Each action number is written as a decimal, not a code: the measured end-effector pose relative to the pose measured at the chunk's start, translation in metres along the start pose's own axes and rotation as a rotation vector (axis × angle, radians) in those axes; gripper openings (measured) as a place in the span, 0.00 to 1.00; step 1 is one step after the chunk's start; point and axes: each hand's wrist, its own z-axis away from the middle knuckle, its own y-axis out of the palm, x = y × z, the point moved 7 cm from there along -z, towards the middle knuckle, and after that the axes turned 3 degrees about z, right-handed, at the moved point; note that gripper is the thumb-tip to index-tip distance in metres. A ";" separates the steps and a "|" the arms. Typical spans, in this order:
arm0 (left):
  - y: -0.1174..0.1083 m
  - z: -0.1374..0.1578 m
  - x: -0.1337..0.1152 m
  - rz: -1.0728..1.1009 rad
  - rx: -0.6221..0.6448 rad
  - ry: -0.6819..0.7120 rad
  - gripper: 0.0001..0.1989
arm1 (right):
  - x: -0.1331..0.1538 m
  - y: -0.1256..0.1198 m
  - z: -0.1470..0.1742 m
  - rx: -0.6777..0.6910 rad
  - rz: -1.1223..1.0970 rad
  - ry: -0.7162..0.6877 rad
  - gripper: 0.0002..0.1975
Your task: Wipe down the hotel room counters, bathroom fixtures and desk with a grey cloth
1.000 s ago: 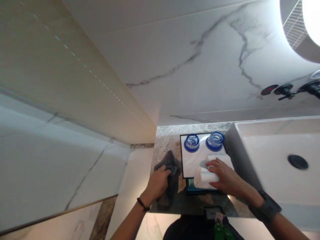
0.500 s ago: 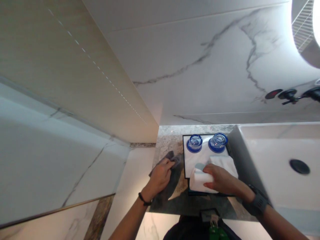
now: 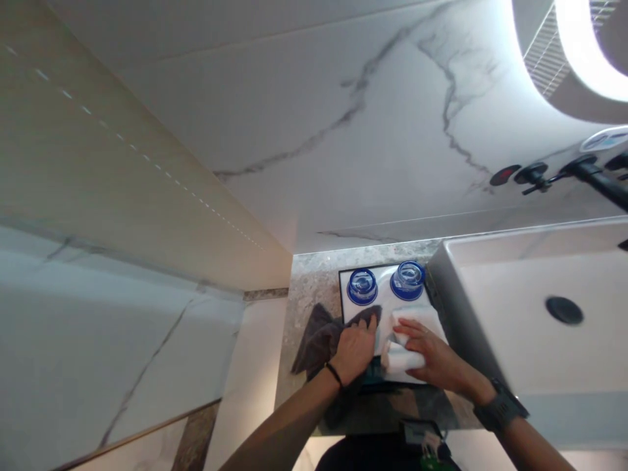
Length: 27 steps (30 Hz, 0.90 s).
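Observation:
My left hand (image 3: 354, 351) presses a dark grey cloth (image 3: 318, 339) onto the left part of a white tray (image 3: 384, 296) with a black rim. Its fingers are bent over the cloth, one reaching forward along it. On the tray's right side, my right hand (image 3: 439, 360) has its fingers around a white rolled towel (image 3: 400, 358). A second white folded piece (image 3: 426, 316) lies just behind, partly under those fingers. Two clear glasses with blue rims stand at the back of the tray, a left glass (image 3: 363, 286) and a right glass (image 3: 408, 280).
A white basin (image 3: 510, 314) with a black drain (image 3: 564, 310) adjoins the tray on the right. A black tap (image 3: 596, 180) juts from the marbled wall (image 3: 294, 104). The stone counter (image 3: 299, 307) ends at the left beside a beige panel (image 3: 161, 190).
My left hand has moved right, bringing the grey cloth from the counter onto the tray. My right hand has shifted the rolled towel slightly. The whole view has turned a little.

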 end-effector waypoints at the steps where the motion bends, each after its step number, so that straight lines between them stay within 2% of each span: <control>1: -0.002 -0.007 -0.001 -0.005 -0.003 -0.011 0.25 | 0.001 0.000 0.000 0.003 -0.012 0.001 0.08; 5: -0.014 -0.045 -0.009 0.004 -0.030 -0.054 0.25 | 0.003 -0.003 -0.001 0.015 -0.026 -0.009 0.10; 7: -0.017 -0.052 -0.009 0.003 -0.036 -0.061 0.26 | 0.003 -0.002 -0.003 0.019 -0.012 -0.020 0.11; 14: -0.005 -0.012 0.008 -0.064 0.030 -0.033 0.26 | 0.000 -0.001 -0.005 0.013 0.004 -0.026 0.09; 21: -0.022 -0.067 -0.010 0.009 -0.051 -0.065 0.26 | 0.003 -0.003 -0.007 0.054 0.010 0.005 0.12; 23: -0.022 -0.065 -0.010 0.014 -0.043 -0.049 0.26 | 0.002 -0.002 -0.007 0.052 0.013 0.015 0.11; 27: -0.013 -0.035 -0.010 -0.009 0.015 0.074 0.24 | -0.001 -0.001 -0.007 0.057 -0.022 0.038 0.12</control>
